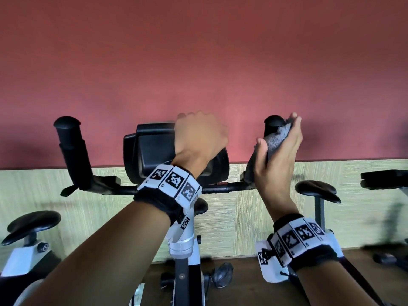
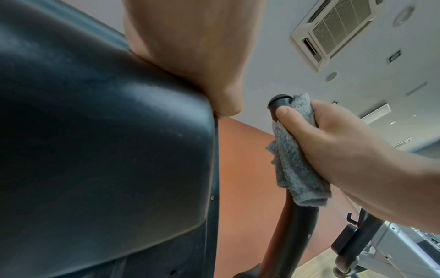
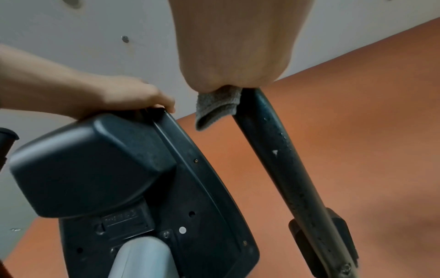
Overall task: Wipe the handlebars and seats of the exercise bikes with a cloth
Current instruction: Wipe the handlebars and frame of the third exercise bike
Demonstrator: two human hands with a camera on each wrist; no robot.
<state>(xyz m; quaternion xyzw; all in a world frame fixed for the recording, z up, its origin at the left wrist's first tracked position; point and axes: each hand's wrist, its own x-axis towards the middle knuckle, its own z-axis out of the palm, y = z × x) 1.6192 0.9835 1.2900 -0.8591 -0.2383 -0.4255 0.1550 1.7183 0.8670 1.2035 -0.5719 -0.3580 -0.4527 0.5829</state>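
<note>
The right hand (image 1: 279,151) reaches up at 1 o'clock in the head view, its grip wrapped round a grey terry cloth (image 1: 277,140) that is pressed against the upper part of the right handlebar post (image 1: 272,124). In the left wrist view the thumb (image 2: 284,111) lies across the post just below its rounded black cap, with the cloth bunched between palm and bar and a folded tail hanging down at 6 o'clock. The left hand (image 1: 198,138) sits at 12 o'clock on the top edge of the black console (image 1: 150,151), fingers curled over the rim; the right wrist view shows the fingertips (image 3: 166,107) hooked on that edge. Both forearms rise from the bottom of the head view, each with a band of black-and-white markers at the wrist.

The left hand's fingers are hidden behind its own back in the head view, and the console face is not shown. The right post's lower end is covered by the right hand and wrist.

The left handlebar post (image 1: 72,151) stands uncovered at 10 o'clock, well apart from both hands. A black seat (image 1: 316,191) lies at 3 o'clock and another seat (image 1: 33,226) at 8 o'clock. A red wall (image 1: 198,62) stands behind the bars.
</note>
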